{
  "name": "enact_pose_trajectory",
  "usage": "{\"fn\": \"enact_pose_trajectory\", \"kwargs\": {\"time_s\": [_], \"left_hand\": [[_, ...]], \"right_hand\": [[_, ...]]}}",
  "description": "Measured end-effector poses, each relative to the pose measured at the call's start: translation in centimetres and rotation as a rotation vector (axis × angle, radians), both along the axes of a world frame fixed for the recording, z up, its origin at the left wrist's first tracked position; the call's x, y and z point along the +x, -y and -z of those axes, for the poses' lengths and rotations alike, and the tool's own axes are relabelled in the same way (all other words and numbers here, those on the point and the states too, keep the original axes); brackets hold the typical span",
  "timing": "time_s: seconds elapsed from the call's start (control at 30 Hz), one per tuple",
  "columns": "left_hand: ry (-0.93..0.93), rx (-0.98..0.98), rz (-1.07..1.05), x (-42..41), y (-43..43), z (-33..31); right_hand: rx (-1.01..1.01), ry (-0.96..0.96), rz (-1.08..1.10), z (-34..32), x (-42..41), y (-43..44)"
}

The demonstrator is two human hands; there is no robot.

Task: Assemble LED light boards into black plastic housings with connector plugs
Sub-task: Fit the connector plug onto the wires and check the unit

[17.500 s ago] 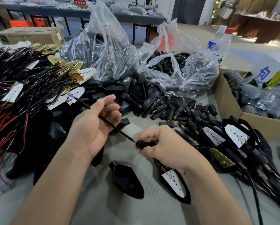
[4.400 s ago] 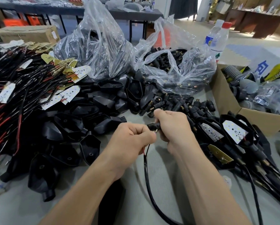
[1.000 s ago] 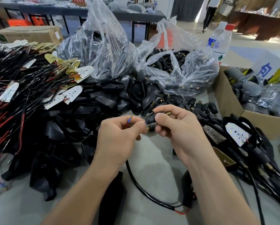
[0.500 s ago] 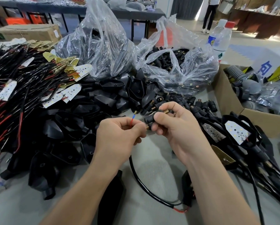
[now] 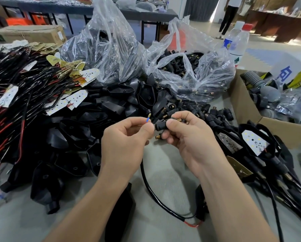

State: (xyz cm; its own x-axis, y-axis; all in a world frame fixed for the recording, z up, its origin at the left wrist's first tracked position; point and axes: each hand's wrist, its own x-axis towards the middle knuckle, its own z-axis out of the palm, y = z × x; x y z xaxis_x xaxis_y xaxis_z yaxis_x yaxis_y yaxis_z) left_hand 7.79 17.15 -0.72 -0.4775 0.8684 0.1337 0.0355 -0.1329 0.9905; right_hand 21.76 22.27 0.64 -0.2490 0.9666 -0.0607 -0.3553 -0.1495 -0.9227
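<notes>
I'm watching the left hand [image 5: 125, 137], fingers pinching the thin black cable [image 5: 146, 180] by its blue tip, edging closer to the small black connector plug [image 5: 159, 126] that the right hand [image 5: 186, 138] is gripping above the bench [image 5: 172, 172]; insertion is nearing.

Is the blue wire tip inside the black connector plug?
No: the blue wire tip shows bare above the left hand, beside the connector plug the right hand holds.

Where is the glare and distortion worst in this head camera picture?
Head view: glare streaks the clear plastic bags; wide-angle stretch skews the right cardboard box; centre is sharp, left hand pinching the blue wire tip, right hand gripping a connector plug.
</notes>
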Motion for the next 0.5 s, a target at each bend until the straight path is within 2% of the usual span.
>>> {"fn": "enact_pose_trajectory", "kwargs": {"time_s": [0.17,0.3,0.43,0.5], "left_hand": [[-0.087,0.074,-0.070,-0.46,0.05,-0.29],[-0.215,-0.002,-0.069,-0.85,0.15,-0.34],[-0.419,-0.091,-0.082,-0.91,0.40,-0.60],[-0.451,-0.116,-0.075,-0.96,0.50,-0.69]], "right_hand": [[-0.047,-0.032,0.031,0.02,0.05,-0.02],[-0.047,-0.045,0.032,-0.10,0.15,0.02],[-0.013,-0.055,0.012,-0.14,0.09,0.14],[0.027,-0.041,-0.001,-0.20,0.09,0.24]]}}
